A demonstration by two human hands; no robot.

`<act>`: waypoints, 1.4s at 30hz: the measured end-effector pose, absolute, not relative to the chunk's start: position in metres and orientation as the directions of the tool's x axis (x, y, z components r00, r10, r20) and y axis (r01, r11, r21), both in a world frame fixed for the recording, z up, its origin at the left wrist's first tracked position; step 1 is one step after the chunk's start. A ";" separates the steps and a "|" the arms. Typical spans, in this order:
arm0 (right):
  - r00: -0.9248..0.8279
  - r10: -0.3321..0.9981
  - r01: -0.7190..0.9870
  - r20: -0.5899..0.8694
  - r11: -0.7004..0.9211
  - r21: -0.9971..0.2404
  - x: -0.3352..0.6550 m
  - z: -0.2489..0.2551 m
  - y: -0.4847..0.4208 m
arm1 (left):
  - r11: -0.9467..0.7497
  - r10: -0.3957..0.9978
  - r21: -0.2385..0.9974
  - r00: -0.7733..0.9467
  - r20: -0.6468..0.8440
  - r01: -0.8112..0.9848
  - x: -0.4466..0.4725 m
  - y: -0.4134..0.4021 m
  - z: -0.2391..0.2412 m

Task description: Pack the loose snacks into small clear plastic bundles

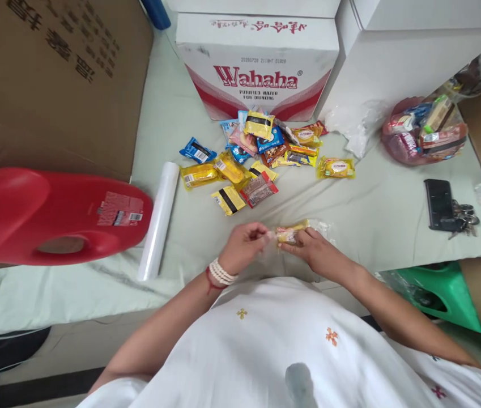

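Observation:
Near the table's front edge, a yellow wrapped snack (292, 233) lies on or inside clear plastic (323, 228). My right hand (317, 250) presses its fingers onto this snack from the right. To the left, my left hand (244, 246) has thumb and forefinger pinched on a bit of clear plastic film that stretches toward the snack; exactly how it joins is blurred. Beyond both hands is a loose pile of packaged snacks (261, 144) in yellow, blue, red and brown wrappers. One yellow snack packet (336, 168) lies apart at the pile's right.
A white roll (159, 221) and a red jug (59, 218) lie to the left. Behind the pile stands a Wahaha carton (259, 68). On the right are a filled snack bag (425, 133), a black phone (438, 204) and keys (466, 218). A green stool (448, 289) sits below the edge.

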State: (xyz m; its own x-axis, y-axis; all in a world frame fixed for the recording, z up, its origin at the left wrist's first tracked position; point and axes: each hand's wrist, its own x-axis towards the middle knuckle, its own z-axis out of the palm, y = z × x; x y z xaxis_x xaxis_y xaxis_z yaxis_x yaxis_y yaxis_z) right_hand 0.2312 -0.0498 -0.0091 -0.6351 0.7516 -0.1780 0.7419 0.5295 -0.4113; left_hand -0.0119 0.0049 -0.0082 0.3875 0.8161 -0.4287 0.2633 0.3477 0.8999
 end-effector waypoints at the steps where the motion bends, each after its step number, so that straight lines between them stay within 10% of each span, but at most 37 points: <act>1: -0.628 0.763 0.731 -0.155 0.510 -0.453 0.232 -0.009 -0.050 | 0.348 0.794 0.908 0.441 -0.418 0.234 0.001 0.005 -0.006; 10: -0.408 0.913 0.506 0.002 0.228 -0.832 0.255 -0.016 -0.065 | -0.410 0.686 0.682 0.698 -0.207 0.606 0.047 0.003 0.004; 15: 0.195 0.977 0.844 0.089 -0.121 -0.523 0.252 -0.034 -0.077 | -0.522 0.740 0.354 0.618 -0.265 0.776 0.052 -0.012 0.011; 21: 0.173 0.984 0.891 -0.031 -0.170 -0.421 0.263 -0.014 -0.082 | -0.573 0.779 0.280 0.618 -0.106 0.770 0.046 -0.022 -0.010; 27: 0.015 0.988 0.842 -0.153 -0.095 -0.531 0.215 0.007 -0.036 | -0.482 0.825 0.403 0.558 -0.089 0.778 0.048 -0.023 -0.020; 34: -0.158 0.987 0.748 -0.012 0.112 -0.654 0.201 -0.006 -0.039 | 0.000 0.913 0.963 0.392 -0.109 0.268 0.022 -0.007 -0.021; 42: 0.286 0.951 0.689 0.117 -0.119 -0.715 0.269 -0.016 -0.050 | 0.168 0.782 0.985 0.603 -0.155 0.035 0.026 -0.018 0.010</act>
State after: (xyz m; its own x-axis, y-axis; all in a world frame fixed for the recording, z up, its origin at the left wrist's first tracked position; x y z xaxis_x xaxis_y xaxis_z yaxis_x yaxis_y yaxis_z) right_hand 0.2688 -0.0505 -0.0160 0.2858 0.9511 0.1170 0.6890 -0.1191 -0.7149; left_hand 0.0259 -0.0182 0.0102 0.6031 0.7825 -0.1551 0.0348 0.1685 0.9851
